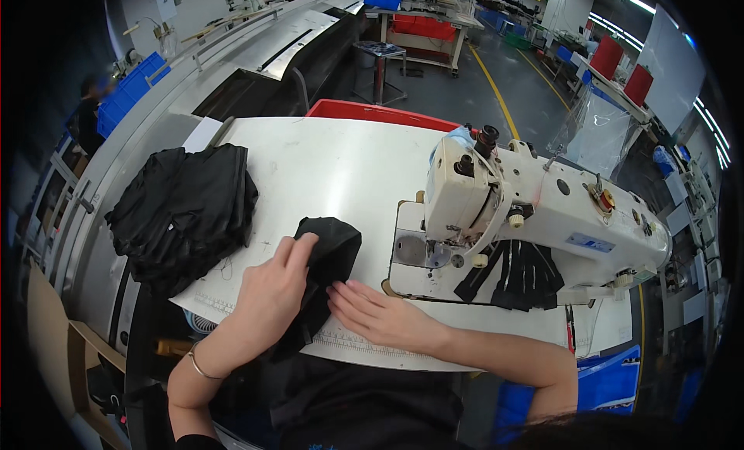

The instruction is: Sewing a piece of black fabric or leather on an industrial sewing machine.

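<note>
A piece of black fabric (pixel 335 243) lies folded near the front edge of the white table, in front of me. My left hand (pixel 273 286) has its fingers curled down onto the cloth's left side, pinching it. Along the cloth's right edge rests my right hand (pixel 381 317), palm down with its fingers stretched out, the tips touching the fabric. Part of the cloth hangs over the table edge between my forearms. To the left sits a thick heap of black fabric pieces (pixel 182 210). A white sewing machine (pixel 554 190) stands on the right, its needle area apart from the cloth.
Black strips with pale lines (pixel 527 276) lie fanned beneath the machine's arm. Red-handled snips (pixel 571 330) rest at the front right. A red tray (pixel 372 114) borders the table's (pixel 333 163) far edge. Below right is a blue crate (pixel 608 382); at lower left, a cardboard box (pixel 56 349).
</note>
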Motion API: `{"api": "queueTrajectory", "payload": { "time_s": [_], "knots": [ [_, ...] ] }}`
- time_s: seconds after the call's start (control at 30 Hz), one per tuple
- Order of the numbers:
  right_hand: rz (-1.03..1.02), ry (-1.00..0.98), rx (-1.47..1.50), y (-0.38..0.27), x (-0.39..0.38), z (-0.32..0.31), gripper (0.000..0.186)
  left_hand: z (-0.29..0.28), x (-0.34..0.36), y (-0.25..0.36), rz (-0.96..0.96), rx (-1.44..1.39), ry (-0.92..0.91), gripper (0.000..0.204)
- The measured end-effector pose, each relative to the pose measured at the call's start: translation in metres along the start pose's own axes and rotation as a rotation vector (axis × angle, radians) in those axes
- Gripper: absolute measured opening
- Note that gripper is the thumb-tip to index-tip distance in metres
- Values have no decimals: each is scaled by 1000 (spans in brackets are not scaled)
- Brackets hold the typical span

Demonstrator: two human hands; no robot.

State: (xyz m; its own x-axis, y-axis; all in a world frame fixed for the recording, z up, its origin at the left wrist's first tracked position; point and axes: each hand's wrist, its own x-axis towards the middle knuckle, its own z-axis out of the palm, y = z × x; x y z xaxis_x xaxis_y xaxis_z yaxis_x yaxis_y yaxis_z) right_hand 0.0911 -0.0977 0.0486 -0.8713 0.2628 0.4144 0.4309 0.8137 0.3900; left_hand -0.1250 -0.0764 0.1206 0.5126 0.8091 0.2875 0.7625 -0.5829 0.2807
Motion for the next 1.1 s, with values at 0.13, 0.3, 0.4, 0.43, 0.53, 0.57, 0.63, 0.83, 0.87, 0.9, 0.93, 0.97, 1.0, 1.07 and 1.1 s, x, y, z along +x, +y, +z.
{"api": "queueTrajectory", "payload": {
  "time_s": [0.13,0.3,0.4,0.43,0.53,0.57,0.63,0.83,0.87,0.9,0.93,0.97,1.0,1.07,1.1],
  "knots": [
    [-103,32,-192,18,13,42,36,26,-1,10,211,564,104,52],
    [-68,-83,-57,23,24,59,29,57,23,12,208,800,69,45],
    [-62,-19,-85,20,23,54,30,58,23,9,213,743,191,48],
    [-58,30,-70,19,22,52,30,54,21,7,215,667,224,50],
    [44,-67,-91,18,21,49,27,40,6,8,97,378,145,47],
    [50,-42,-61,19,22,50,27,34,4,8,72,261,155,47],
    [57,-17,-29,23,29,55,27,27,7,9,44,159,197,39],
    [493,-321,218,2,31,56,32,54,67,7,191,260,464,16],
    [457,-176,568,-7,22,49,35,66,75,7,194,268,184,21],
    [399,-48,905,-14,12,40,37,79,84,8,296,240,38,20],
    [355,-53,859,-18,-5,29,42,91,88,7,403,193,88,19],
    [301,-60,803,-18,-25,17,47,103,93,8,459,181,6,18],
    [317,-91,809,-16,-42,7,47,114,97,8,477,53,5,21],
    [319,-228,562,-12,-68,-8,52,132,106,9,408,-67,-39,22],
    [330,-209,580,-9,-75,-12,52,139,113,9,329,-168,-69,24]
  ]
}}
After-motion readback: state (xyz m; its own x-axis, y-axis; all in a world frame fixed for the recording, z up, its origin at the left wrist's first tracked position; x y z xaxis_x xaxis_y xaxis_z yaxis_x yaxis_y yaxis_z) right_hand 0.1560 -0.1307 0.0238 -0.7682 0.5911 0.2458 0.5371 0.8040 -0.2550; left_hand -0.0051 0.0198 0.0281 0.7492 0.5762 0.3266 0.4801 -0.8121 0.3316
